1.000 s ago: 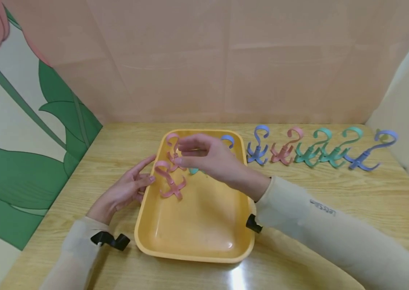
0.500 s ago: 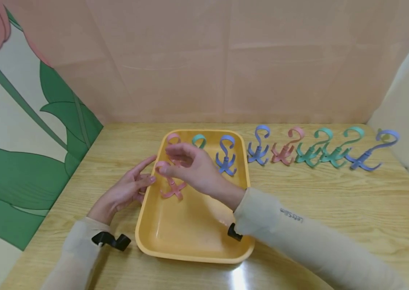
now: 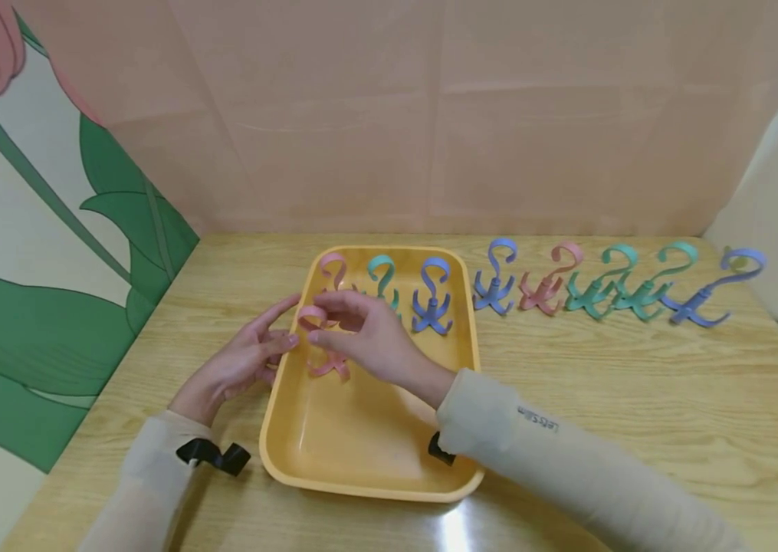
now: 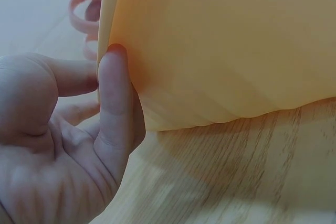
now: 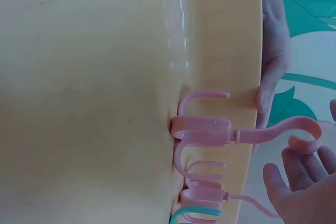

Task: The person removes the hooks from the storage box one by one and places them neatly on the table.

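Observation:
At the left edge of a yellow tray (image 3: 361, 452), my left hand (image 3: 244, 356) pinches the rim, thumb on one side and fingers on the outer wall, as the left wrist view shows. A pink multi-prong hanging hook (image 3: 332, 368) stands in the tray, leaning against that wall. My right hand (image 3: 382, 341) is over the tray, thumb and fingers spread apart around this hook's curled top; in the right wrist view its fingertips (image 5: 291, 158) are close to the curl (image 5: 307, 124), contact unclear. Another pink hook (image 3: 335, 268), a green hook (image 3: 382, 268) and a blue hook (image 3: 432, 310) stand behind, partly hidden.
Right of the tray, a row of hooks lines the back of the wooden table (image 3: 602, 399): a blue hook (image 3: 494, 291), a pink hook (image 3: 546, 290), two green ones and a blue hook (image 3: 695, 307) at the end. A pink sheet (image 3: 430, 115) rises behind.
My right hand has moved left and toward me, from the hooks at the tray's back to the front pink hook. The green and blue hooks show again. My left hand stays on the rim.

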### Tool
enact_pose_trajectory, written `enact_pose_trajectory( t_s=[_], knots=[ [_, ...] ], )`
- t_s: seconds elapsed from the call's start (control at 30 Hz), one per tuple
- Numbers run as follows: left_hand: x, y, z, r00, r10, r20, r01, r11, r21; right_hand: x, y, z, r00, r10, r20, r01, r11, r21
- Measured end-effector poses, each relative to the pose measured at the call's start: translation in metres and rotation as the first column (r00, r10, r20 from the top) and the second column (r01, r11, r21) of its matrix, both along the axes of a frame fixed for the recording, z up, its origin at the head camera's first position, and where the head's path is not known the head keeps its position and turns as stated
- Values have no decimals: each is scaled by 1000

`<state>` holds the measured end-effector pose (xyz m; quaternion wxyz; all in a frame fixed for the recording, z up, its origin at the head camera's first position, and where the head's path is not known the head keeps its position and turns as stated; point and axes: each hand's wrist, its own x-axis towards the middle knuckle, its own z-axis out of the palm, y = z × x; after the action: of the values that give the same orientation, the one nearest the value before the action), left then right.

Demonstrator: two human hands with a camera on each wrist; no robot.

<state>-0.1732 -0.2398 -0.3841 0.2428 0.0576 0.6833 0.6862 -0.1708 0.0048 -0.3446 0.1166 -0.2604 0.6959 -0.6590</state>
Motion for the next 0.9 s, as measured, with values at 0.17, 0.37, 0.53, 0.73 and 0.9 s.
enact_pose_trajectory(
  t_s=[0.17,0.37,0.53,0.73,0.9],
  knots=[
    [-1,-1,0,1000,5,3,-5,1000,-1,-1,-2,-1,1000,-21,8,21,1000,-6],
    [0,0,0,1000,10,5,-10,1000,-4,-7,-8,-10,999,-49,-13,50,998,27],
    [0,3,1,1000,5,6,-5,1000,-1,-12,-9,-18,997,-70,-17,70,997,16],
    [0,4,2,1000,10,6,-10,1000,-2,-13,-12,-23,998,-40,-43,41,999,32],
    [1,3,2,1000,12,9,-12,1000,1,-12,-14,-24,999,-43,-27,44,999,23]
  ],
)
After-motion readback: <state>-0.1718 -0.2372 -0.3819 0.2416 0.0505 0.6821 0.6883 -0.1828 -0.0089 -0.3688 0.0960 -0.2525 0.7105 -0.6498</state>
